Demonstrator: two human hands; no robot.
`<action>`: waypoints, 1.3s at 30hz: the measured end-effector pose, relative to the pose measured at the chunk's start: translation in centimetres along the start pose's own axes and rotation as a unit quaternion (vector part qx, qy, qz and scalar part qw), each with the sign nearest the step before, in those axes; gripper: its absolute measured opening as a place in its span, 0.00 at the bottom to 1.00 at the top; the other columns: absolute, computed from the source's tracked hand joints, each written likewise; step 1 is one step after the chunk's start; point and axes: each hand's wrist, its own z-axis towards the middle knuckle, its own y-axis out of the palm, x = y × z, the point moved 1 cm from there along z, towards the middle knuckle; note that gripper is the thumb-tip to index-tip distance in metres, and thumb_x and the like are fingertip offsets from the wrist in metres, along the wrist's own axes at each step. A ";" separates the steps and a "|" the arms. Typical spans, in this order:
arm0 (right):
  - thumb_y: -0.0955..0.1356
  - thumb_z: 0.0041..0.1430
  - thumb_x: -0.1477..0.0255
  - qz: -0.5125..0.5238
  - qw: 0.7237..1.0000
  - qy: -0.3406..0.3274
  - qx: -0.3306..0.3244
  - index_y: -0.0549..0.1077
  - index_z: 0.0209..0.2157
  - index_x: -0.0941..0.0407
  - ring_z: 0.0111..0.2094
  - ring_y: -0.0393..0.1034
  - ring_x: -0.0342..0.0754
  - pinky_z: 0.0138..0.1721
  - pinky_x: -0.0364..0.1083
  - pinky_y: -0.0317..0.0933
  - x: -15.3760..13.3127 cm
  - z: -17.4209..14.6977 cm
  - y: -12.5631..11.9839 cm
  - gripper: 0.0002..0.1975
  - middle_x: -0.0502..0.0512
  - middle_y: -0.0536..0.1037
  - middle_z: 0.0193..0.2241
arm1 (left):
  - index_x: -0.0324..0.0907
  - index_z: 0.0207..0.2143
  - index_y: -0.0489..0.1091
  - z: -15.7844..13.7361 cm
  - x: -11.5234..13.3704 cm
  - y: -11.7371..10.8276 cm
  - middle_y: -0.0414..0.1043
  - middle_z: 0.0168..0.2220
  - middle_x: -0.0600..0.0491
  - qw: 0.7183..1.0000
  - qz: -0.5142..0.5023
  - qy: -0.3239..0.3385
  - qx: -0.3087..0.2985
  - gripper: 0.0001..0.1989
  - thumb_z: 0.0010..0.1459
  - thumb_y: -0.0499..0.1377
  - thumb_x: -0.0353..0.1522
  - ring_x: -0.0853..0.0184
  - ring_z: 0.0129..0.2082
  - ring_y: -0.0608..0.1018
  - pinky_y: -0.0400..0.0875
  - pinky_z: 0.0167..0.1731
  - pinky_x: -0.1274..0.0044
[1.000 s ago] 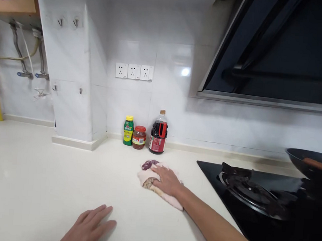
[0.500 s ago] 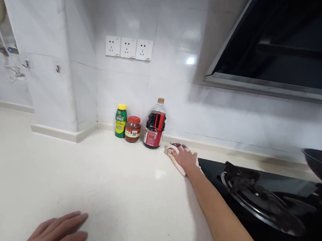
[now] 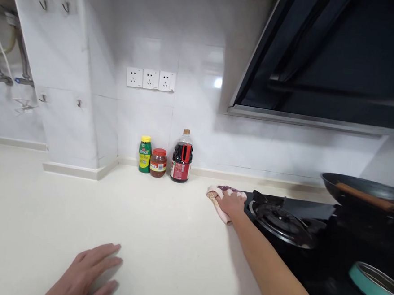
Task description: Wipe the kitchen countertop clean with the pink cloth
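**Cloth pressed to the desk at the edge of the stove**

A crumpled cloth [image 3: 218, 196], pale pink with a purple patch at its far side, lies on the white desk [image 3: 164, 235] right at the left edge of the black stove [image 3: 311, 245]. The right hand [image 3: 232, 203] lies on top of it, palm down, fingers bent over the fabric and pressing it to the surface; the arm runs back from it toward the lower right of the view. Whether the fingers pinch the cloth or only bear on it cannot be told.

The left hand [image 3: 89, 270] rests flat on the desk near the bottom edge, well apart from the cloth, fingers spread and loose, holding nothing.

Just to the right of the cloth sits the nearer burner [image 3: 280, 216] with its dark pan support. Farther right a black wok [image 3: 365, 193] stands on the stove, a wooden handle lying across it. At the lower right corner the rim of a teal pot [image 3: 374, 285] shows.

To the left of the cloth, against the wall, three containers stand in a row: a dark sauce bottle [image 3: 182, 157] with a red label, a red-lidded jar [image 3: 158, 163] just beside it, and a green bottle [image 3: 144, 155] with a yellow cap. Above them a strip of three wall sockets [image 3: 151, 79] is set in the white tiles. The dark range hood [image 3: 331, 62] slants over the stove.
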 end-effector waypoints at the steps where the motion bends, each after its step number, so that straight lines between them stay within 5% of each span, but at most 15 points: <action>1: 0.55 0.67 0.49 -0.005 1.000 -0.003 0.001 0.64 0.65 0.58 0.62 0.58 0.73 0.58 0.70 0.42 0.2 -0.9 -0.2 0.35 0.78 0.64 0.61 | 0.60 0.52 0.76 -0.1 0.0 0.1 0.76 0.57 0.55 1.000 -0.002 -0.003 0.000 0.18 0.59 0.63 0.46 0.57 0.53 0.80 0.81 0.48 0.68; 14: 0.56 0.65 0.45 0.010 0.999 -0.032 0.009 0.65 0.64 0.47 0.64 0.53 0.70 0.61 0.66 0.41 2.9 -14.5 -2.6 0.34 0.64 0.61 0.66 | 0.57 0.52 0.77 -0.4 -1.6 1.5 0.76 0.58 0.55 0.999 -0.020 -0.025 -0.011 0.20 0.61 0.59 0.50 0.58 0.55 0.78 0.76 0.53 0.68; 24: 0.58 0.63 0.45 0.039 0.999 -0.019 0.016 0.66 0.63 0.45 0.62 0.59 0.66 0.62 0.66 0.39 7.0 -20.0 -4.0 0.33 0.64 0.67 0.61 | 0.58 0.52 0.77 0.1 -2.7 2.4 0.75 0.58 0.55 0.999 -0.013 -0.020 -0.039 0.20 0.63 0.57 0.50 0.57 0.57 0.78 0.76 0.53 0.66; 28: 0.60 0.63 0.50 0.034 0.999 -0.015 0.024 0.65 0.64 0.49 0.65 0.54 0.65 0.63 0.64 0.42 10.0 -23.6 -3.4 0.32 0.63 0.68 0.62 | 0.57 0.52 0.77 0.0 -2.5 2.2 0.75 0.59 0.55 0.999 -0.013 -0.019 -0.042 0.20 0.63 0.57 0.50 0.57 0.57 0.77 0.75 0.53 0.66; 34: 0.63 0.60 0.67 0.046 0.986 -0.065 0.148 0.69 0.59 0.57 0.59 0.61 0.61 0.60 0.56 0.55 14.0 -29.4 -1.1 0.26 0.63 0.72 0.56 | 0.55 0.54 0.76 -0.1 -1.8 1.9 0.73 0.60 0.55 0.999 -0.006 -0.013 -0.047 0.21 0.64 0.57 0.50 0.57 0.59 0.76 0.74 0.54 0.67; 39: 0.66 0.60 0.64 0.060 0.975 -0.072 0.202 0.73 0.53 0.57 0.49 0.66 0.62 0.49 0.58 0.63 11.4 -32.3 -0.4 0.22 0.64 0.74 0.47 | 0.54 0.54 0.76 0.0 -1.3 1.6 0.74 0.59 0.53 0.999 0.007 0.002 -0.036 0.22 0.63 0.56 0.51 0.56 0.58 0.76 0.74 0.53 0.66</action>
